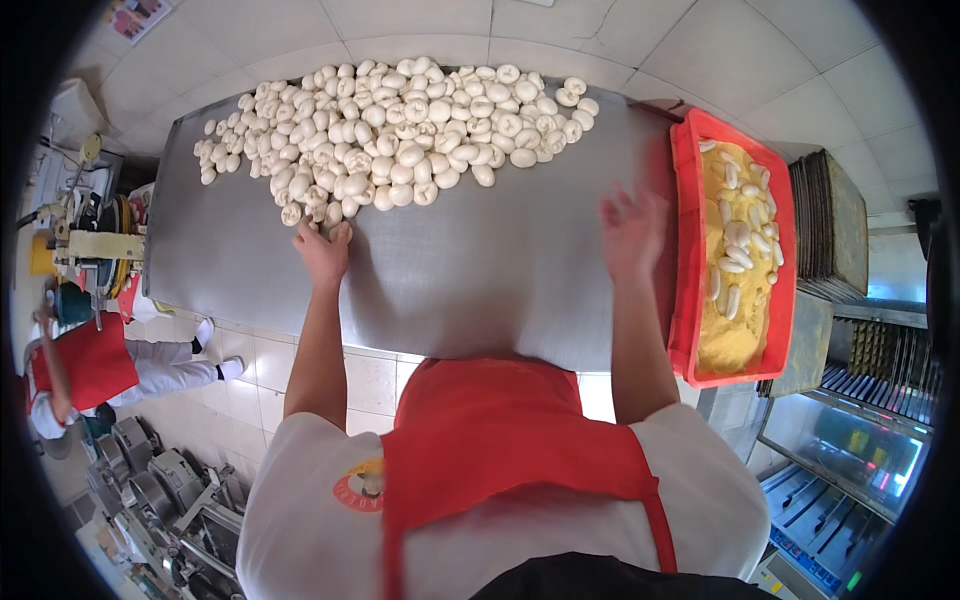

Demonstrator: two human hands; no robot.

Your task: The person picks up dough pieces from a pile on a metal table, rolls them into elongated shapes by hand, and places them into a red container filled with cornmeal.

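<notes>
A large pile of pale, rounded dough pieces (375,135) covers the far left and middle of the metal table (480,270). At the pile's near edge, my left hand (323,256) reaches in, its thumb and fingers apart against the nearest dough pieces; whether it grips one is partly hidden. Above the right side of the table, my right hand (635,235) is smeared by motion. Its fingers look spread, and nothing shows in them. Just right of it stands a red plastic crate (684,250) with yellow crumbs (735,335) and several longer, pale dough pieces (738,235) lying on them.
Stacked dark trays (830,220) stand beyond the crate on the right, above a rack (880,365). A tiled wall (590,35) runs behind the table. Machinery (150,490) is at lower left, where another person in a red apron (95,365) works.
</notes>
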